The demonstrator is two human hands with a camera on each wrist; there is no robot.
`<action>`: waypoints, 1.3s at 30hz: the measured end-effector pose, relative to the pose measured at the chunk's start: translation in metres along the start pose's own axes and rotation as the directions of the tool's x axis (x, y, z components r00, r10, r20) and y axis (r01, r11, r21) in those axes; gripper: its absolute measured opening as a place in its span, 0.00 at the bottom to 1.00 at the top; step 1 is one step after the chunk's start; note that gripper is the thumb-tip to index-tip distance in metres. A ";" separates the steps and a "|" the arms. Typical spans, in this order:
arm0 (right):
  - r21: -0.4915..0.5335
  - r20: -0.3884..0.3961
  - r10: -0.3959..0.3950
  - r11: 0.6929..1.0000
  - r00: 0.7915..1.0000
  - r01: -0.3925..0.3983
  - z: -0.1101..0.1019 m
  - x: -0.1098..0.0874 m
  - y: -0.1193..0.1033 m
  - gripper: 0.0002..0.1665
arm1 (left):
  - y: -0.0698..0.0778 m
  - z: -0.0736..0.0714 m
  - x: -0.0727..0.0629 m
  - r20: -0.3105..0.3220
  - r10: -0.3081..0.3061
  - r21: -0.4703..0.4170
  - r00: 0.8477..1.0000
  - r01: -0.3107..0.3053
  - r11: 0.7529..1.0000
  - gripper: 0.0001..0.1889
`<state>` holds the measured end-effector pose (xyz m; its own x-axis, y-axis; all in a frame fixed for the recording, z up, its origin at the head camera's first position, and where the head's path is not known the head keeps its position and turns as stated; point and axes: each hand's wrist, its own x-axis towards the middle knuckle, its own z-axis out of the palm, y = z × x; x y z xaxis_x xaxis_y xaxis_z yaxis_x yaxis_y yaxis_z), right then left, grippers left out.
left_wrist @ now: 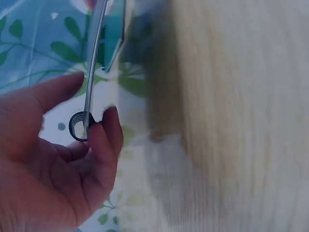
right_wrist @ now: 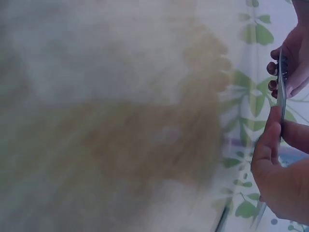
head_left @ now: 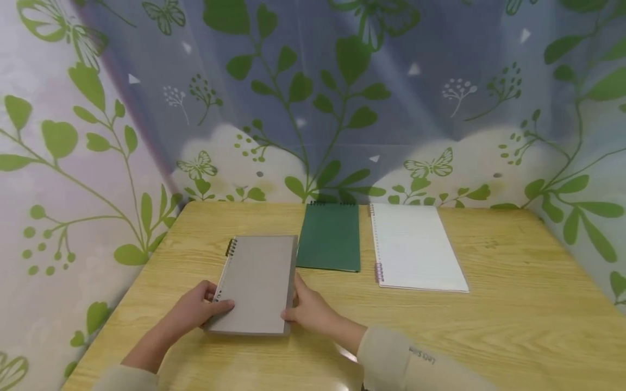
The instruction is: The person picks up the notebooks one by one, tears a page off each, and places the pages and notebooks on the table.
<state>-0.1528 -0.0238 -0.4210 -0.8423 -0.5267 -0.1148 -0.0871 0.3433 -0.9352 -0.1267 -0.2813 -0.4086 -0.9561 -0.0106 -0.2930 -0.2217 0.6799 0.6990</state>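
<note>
Grey notebook (head_left: 254,285), seen from the head camera: two hands are holding it over the near left part of a wood-grain table (head_left: 513,260). The left hand (head_left: 188,307) is pinching its spine edge, below a group of black loops (head_left: 231,247), thumb on the cover. The right hand (head_left: 310,307) is pinching the opposite edge. Beyond, a green pad (head_left: 330,236) and a white pad (head_left: 415,247) are lying side by side. No brand is showing on the grey cover; the right sleeve (head_left: 425,361) is bearing small dark lettering, too unclear to read with certainty.

From the left wrist, the notebook is appearing edge-on, standing clear of the table. The thumb is pressing one face while the fingers are curling behind the other, close beside the loops. It is probably light and fairly stiff, its smooth cover perhaps a little slippery; the wire could bend if squeezed.

From the right wrist, thumb and fingertips are pinching the plain edge, likely the safest hold, while the left hand is gripping the spine side beyond.
</note>
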 end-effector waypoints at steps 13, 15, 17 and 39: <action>-0.033 0.038 0.055 0.998 0.998 -0.054 0.009 -0.006 0.008 0.46 | 0.000 0.012 -0.006 -0.070 -0.061 0.331 0.996 0.081 0.940 0.26; -0.061 0.028 0.076 0.995 0.997 -0.074 0.008 -0.007 0.008 0.46 | -0.002 0.015 -0.006 -0.069 -0.053 0.347 0.996 0.074 0.935 0.27; -0.053 0.035 0.103 0.993 0.994 -0.101 0.007 -0.007 0.008 0.45 | -0.002 0.018 -0.005 -0.077 -0.048 0.375 0.996 0.073 0.924 0.26; 0.197 0.060 0.007 0.980 0.998 -0.019 0.011 -0.010 -0.012 0.46 | 0.051 0.042 -0.014 -0.101 0.193 0.494 0.976 -0.119 0.861 0.41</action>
<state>-0.1372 -0.0308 -0.4123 -0.8094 -0.5699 -0.1414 0.0355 0.1928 -0.9806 -0.1165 -0.2155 -0.3969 -0.9953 0.0470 -0.0847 0.0181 0.9492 0.3143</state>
